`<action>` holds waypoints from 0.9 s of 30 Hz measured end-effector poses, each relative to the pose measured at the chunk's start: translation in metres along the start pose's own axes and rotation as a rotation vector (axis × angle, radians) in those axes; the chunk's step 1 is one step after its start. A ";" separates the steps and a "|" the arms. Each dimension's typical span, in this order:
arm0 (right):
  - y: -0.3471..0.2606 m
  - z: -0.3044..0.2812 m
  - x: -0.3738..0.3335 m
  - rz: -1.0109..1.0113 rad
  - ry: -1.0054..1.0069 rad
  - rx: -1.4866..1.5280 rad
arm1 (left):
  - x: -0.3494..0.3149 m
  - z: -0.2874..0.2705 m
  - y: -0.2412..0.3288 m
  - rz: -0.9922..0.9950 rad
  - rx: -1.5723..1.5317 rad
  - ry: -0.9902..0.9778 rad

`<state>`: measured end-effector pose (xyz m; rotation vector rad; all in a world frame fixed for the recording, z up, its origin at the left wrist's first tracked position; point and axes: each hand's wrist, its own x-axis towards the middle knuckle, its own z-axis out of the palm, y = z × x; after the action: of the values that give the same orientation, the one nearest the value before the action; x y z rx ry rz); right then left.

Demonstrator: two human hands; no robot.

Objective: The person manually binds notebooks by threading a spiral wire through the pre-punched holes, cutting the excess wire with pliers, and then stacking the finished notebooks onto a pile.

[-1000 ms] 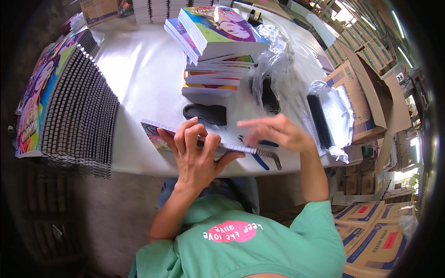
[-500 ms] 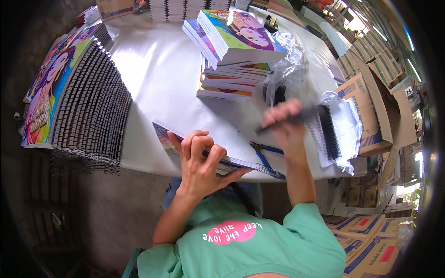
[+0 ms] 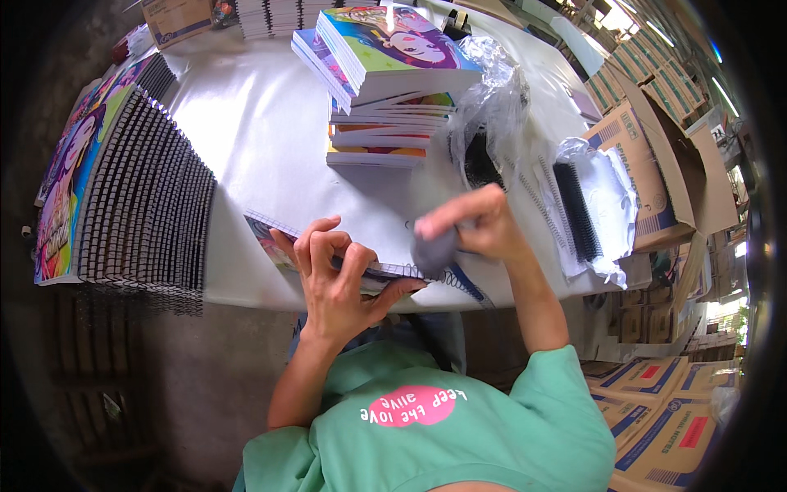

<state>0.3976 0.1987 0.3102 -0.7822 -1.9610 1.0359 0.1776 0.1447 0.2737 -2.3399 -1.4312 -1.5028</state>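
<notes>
My left hand (image 3: 328, 275) is closed on a notebook (image 3: 267, 234), held tilted at the table's near edge, thumb on the near side and fingers over the far side. A thin wire coil (image 3: 453, 281) sticks out from the notebook's right end. My right hand (image 3: 485, 225) grips a dark, rounded object (image 3: 436, 254), smeared by motion, right at that end where the coil comes out. Its kind cannot be made out. Partly hidden behind it lie blue-handled pliers (image 3: 469, 284).
A stack of colourful-covered books (image 3: 402, 82) stands at the table's back. Spiral-bound notebooks (image 3: 139, 197) are piled at left. Clear plastic with black coils (image 3: 484, 160), more black coils (image 3: 578, 209) on white wrapping and an open carton (image 3: 635, 176) sit at right.
My right hand has swung left and down, bringing the dark object to the notebook's coil end. My left hand keeps its hold on the notebook. The whole view has shifted slightly.
</notes>
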 end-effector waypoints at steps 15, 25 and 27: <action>-0.011 0.011 0.018 -0.153 -0.110 0.253 | 0.014 -0.020 -0.020 -0.096 0.209 0.090; -0.007 0.015 0.031 0.003 0.110 -0.023 | 0.018 -0.023 -0.025 -0.022 0.127 0.122; -0.006 0.023 0.034 -0.192 -0.026 0.385 | 0.016 -0.018 -0.029 -0.022 0.118 0.141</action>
<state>0.3595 0.2138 0.3183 -0.3632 -1.7408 1.2575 0.1462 0.1641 0.2821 -2.1129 -1.4719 -1.5105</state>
